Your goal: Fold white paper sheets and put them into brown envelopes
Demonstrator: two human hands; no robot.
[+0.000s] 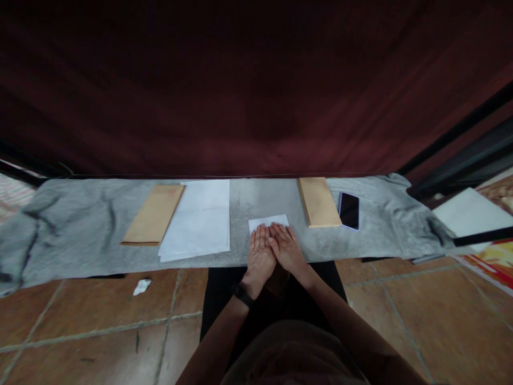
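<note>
A small white folded sheet of paper [264,220] lies near the front edge of the cloth-covered table. My left hand [261,251] rests flat on its near part, fingers stretched forward. Beside it, my right hand [286,247] also presses flat on the paper, its thumb reaching over toward the left hand. Both hands cover most of the sheet, so its near edge is hidden. Neither hand grips anything.
Larger white sheets [200,219] lie to the left, next to a brown envelope stack [154,214]. On the right are another brown envelope stack [319,202] and a phone [350,210]. The grey cloth [264,192] ends at a dark red curtain [256,107].
</note>
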